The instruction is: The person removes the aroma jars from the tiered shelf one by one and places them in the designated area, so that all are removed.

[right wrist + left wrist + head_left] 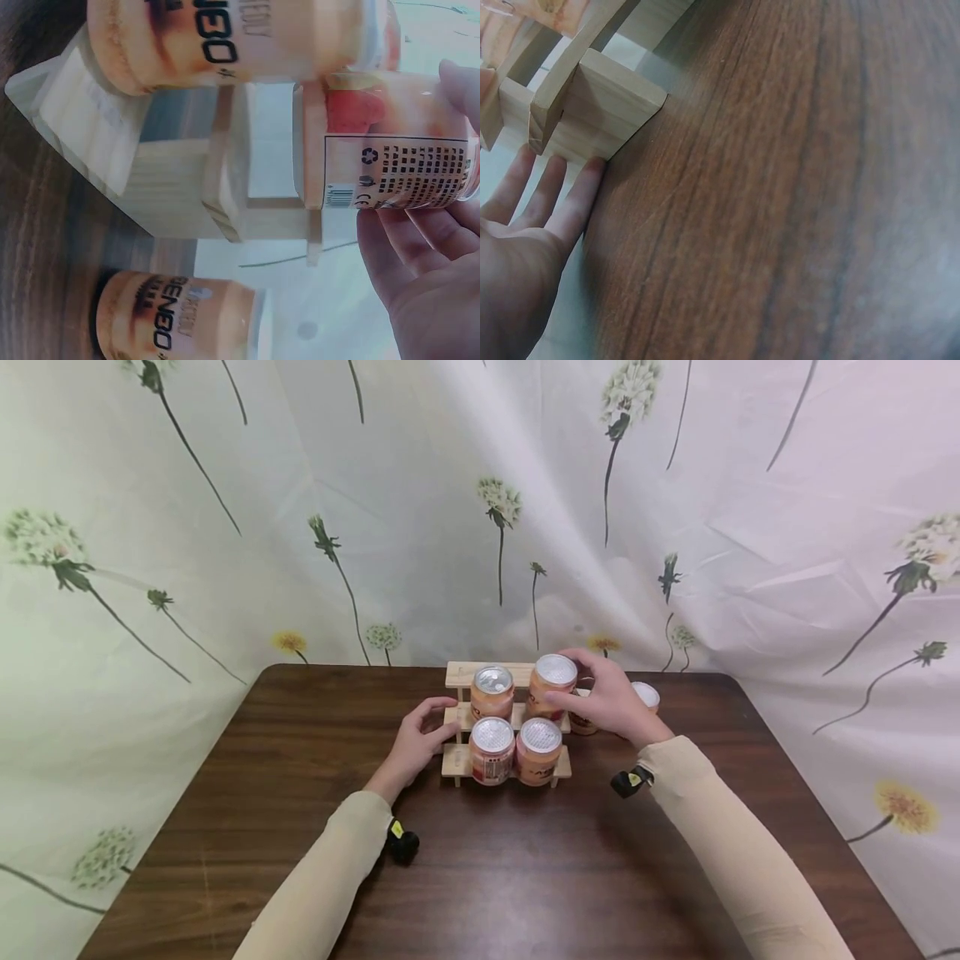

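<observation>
A peach-orange can (553, 689) with a silver lid is in my right hand (611, 697), gripped between thumb and fingers. It stands upright at the right side of a three-step wooden rack (453, 761), its base above the middle step; whether it touches the top shelf I cannot tell. My left hand (414, 745) is at the rack's left end, and in the left wrist view its fairly straight fingers (577, 199) touch the side panel. Another can (492, 693) occupies the middle step. Two more, a left can (492, 752) and a right can (539, 752), sit on the lowest step.
Right of the rack, partly behind my right hand, a can (583, 717) stands on the dark wooden table (480, 877). Farther right is another can (646, 695), mostly hidden by the hand. A dandelion-printed curtain (420, 527) hangs behind the table.
</observation>
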Motion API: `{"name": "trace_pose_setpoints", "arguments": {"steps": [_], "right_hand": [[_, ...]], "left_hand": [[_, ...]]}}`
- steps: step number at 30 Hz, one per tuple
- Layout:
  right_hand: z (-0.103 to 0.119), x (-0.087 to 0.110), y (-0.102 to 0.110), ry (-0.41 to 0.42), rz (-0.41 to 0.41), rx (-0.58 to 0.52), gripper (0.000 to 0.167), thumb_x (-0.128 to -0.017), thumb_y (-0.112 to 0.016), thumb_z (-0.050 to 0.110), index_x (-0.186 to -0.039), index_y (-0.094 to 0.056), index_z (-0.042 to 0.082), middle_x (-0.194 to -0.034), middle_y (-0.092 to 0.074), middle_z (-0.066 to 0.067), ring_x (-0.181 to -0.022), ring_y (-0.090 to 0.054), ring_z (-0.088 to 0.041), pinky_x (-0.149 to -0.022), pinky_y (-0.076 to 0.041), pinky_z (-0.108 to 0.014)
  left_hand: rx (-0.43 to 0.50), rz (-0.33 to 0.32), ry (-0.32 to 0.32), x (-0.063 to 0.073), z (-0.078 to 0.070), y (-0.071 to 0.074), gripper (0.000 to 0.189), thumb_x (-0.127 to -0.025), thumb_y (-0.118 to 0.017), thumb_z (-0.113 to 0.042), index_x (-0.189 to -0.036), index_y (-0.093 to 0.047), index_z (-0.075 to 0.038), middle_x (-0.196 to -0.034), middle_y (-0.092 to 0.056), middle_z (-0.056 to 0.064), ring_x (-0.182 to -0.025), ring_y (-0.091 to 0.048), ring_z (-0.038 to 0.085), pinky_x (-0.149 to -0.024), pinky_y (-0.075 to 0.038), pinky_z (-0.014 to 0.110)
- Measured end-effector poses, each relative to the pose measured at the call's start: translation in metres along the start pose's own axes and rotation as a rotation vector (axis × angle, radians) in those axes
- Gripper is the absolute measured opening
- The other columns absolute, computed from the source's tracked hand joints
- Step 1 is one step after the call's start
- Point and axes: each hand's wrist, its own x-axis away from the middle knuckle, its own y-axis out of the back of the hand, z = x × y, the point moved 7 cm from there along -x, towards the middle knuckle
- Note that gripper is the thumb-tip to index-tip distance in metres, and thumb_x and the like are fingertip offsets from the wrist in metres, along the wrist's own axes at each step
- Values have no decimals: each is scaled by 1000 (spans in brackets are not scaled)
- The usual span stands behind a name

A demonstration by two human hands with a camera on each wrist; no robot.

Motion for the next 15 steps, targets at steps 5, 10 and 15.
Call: {"name": "trace_pose_setpoints", "arguments": {"steps": [5, 10, 15], "right_hand": [[2, 5, 10, -5, -25, -32, 61, -89, -87, 26, -142, -59, 9, -125, -66, -12, -113, -68, -29, -98, -55, -50], [2, 9, 19, -11, -36, -42, 60, -90, -86, 20, -141, -59, 6, -125, -65, -14, -114, -66, -30, -101, -54, -47], [0, 11, 28, -13, -55, -37, 60, -89, -86, 19, -141, -59, 4, -126, -65, -15, -112, -67, -29, -97, -55, -34]], "left_hand": [[4, 0, 0, 1, 1, 0, 41, -102, -72, -17, -141, -60, -12, -144, -55, 17, -115, -61, 28, -74, -58, 29], [2, 5, 10, 1, 4, 0, 43, -102, -71, -16, -144, -59, -12, -144, -55, 17, -106, -62, 17, -69, -56, 29], [-12, 11, 11, 3, -6, 0, 42, -103, -70, -13, -143, -59, -7, -144, -55, 20, -105, -62, 17, -71, -56, 30]]}}
